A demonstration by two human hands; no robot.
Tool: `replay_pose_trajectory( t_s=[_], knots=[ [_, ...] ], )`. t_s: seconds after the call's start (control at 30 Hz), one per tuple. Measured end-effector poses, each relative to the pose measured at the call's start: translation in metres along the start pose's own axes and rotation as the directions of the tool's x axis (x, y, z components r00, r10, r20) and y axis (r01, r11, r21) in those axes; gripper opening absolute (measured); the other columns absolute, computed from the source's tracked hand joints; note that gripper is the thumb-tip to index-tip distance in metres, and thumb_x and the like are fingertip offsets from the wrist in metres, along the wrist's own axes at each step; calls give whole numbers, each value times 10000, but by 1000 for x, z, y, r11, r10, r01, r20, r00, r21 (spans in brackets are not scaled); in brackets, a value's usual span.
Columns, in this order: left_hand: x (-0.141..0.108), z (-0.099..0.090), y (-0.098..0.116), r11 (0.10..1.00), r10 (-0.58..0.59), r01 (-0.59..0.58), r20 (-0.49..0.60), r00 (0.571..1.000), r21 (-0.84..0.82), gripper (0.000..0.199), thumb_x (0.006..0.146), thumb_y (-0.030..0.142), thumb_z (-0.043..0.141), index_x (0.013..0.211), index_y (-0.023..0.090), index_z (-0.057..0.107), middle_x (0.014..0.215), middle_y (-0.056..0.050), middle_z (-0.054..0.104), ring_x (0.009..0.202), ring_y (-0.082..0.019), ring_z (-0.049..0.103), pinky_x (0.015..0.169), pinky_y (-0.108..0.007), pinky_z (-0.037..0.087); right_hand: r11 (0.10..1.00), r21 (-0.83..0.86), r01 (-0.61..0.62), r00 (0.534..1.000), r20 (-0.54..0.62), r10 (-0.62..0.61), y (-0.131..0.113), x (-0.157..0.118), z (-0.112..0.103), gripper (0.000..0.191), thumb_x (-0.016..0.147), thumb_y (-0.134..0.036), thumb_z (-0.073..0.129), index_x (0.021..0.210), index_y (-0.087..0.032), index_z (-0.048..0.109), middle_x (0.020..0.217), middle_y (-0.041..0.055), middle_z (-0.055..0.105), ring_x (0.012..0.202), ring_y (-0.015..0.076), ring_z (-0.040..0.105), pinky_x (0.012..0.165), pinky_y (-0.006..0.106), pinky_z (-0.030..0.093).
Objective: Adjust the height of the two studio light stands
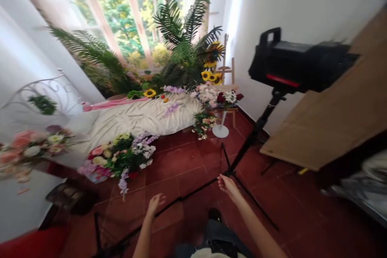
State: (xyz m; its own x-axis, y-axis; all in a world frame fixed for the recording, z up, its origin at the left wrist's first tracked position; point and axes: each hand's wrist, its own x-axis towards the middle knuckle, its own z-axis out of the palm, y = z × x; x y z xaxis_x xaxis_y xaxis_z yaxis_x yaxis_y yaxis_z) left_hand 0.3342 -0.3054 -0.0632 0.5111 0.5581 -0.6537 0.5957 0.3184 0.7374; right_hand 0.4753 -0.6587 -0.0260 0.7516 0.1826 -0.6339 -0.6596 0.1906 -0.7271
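Observation:
My left hand is held out low in the middle of the head view, its fingers loosely apart and nothing in them. Behind it, a thin black stand leg runs across the floor. My right hand overlaps the foot of the black light stand; its fingers are curled in, and no object shows in them. On top of that stand sits a black studio light with a handle and a red stripe, slightly blurred.
A bed with a cream cloth stands by the window backdrop. Flower bunches lie before it, and a palm rises behind. A brown board leans at the right. Another dark lamp is low at the left.

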Motion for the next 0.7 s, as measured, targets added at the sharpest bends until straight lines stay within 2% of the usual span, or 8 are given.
replay_pose_trajectory(
  t_s=[0.07, 0.13, 0.2, 0.3, 0.43, 0.5, 0.6, 0.7],
  knots=[
    [-5, 85, 29, 989, 116, -127, 134, 984, 77, 232, 697, 367, 649, 687, 148, 574, 732, -97, 683, 811, -253, 681, 720, -381, 549, 987, 157, 41, 997, -72, -30, -32, 7, -40, 163, 800, -313, 585, 774, -155, 617, 605, -14, 600, 474, 51, 539, 485, 155, 411],
    [-13, 162, 57, 958, 206, -249, 263, 943, 142, 292, 676, 417, 666, 654, 139, 578, 716, -95, 679, 810, -255, 674, 728, -387, 545, 957, 284, 58, 996, -82, -37, -61, 13, -73, 151, 810, -304, 571, 776, -162, 611, 602, -15, 591, 476, 55, 533, 485, 161, 412],
    [-22, 231, 81, 920, 277, -363, 409, 870, 150, 319, 681, 446, 654, 660, 135, 590, 712, -87, 676, 783, -240, 668, 734, -385, 539, 933, 351, 73, 997, -50, -59, -88, 18, -100, 172, 824, -319, 544, 745, -174, 593, 592, -14, 574, 475, 63, 517, 467, 166, 395],
    [-39, 318, 108, 848, 377, -522, 591, 713, 89, 341, 703, 474, 628, 706, 134, 607, 745, -78, 675, 755, -203, 655, 750, -364, 530, 911, 395, 117, 987, 59, -152, -130, 22, -130, 245, 856, -362, 481, 712, -187, 573, 583, -10, 540, 488, 77, 486, 443, 170, 359],
    [-72, 412, 143, 699, 546, -713, 680, 489, -49, 333, 763, 470, 576, 832, 147, 612, 881, -90, 671, 865, -180, 632, 844, -343, 491, 859, 485, 166, 935, 198, -293, -184, 22, -151, 231, 884, -349, 442, 773, -197, 577, 595, -18, 504, 495, 83, 425, 421, 161, 324],
    [-92, 453, 159, 643, 624, -752, 668, 405, -145, 332, 781, 439, 576, 959, 159, 591, 1023, -103, 648, 977, -172, 605, 915, -334, 452, 824, 536, 183, 913, 217, -344, -205, 22, -157, 225, 894, -335, 438, 770, -198, 565, 596, -23, 497, 491, 82, 397, 412, 153, 308],
    [-115, 503, 174, 618, 655, -754, 675, 339, -222, 398, 781, 431, 588, 1075, 165, 547, 1117, -108, 615, 1029, -175, 584, 940, -342, 431, 794, 577, 190, 898, 226, -379, -228, 23, -164, 239, 901, -308, 447, 709, -189, 526, 593, -26, 494, 488, 75, 376, 397, 138, 283],
    [-125, 534, 177, 616, 651, -758, 682, 333, -217, 420, 774, 481, 578, 1034, 152, 562, 1053, -102, 632, 966, -185, 602, 899, -352, 450, 817, 550, 173, 903, 242, -354, -240, 24, -170, 202, 889, -240, 472, 702, -177, 513, 591, -35, 494, 469, 57, 353, 378, 114, 254]
  ],
)
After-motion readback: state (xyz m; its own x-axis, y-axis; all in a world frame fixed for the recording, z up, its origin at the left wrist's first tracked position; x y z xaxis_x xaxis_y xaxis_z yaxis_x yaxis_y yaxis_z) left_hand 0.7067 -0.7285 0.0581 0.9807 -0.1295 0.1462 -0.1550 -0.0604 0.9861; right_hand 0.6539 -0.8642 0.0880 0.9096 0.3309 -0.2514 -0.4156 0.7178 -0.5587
